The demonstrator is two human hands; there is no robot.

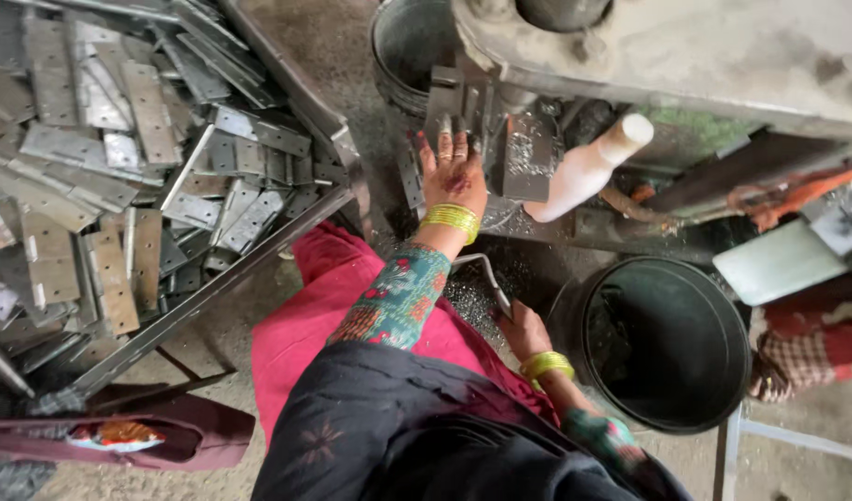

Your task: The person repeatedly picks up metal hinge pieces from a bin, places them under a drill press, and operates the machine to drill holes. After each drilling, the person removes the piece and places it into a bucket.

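Left hand (454, 176) on metal piece (445, 116), right hand (522, 329) gripping bent rod (486, 278), black bucket (667, 408)

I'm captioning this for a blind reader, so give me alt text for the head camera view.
A seated person's left hand rests on a metal piece at a grimy machine, while the right hand holds a thin bent metal rod. A tray piled with flat metal hinges lies left, a black bucket right.

Soft, even daylight, moderately bright; metal hinge plates (120, 139) catch pale glare top left, black bucket (672, 343) interior sits in deep shadow, wide-angle bending at edges, slight softness overall
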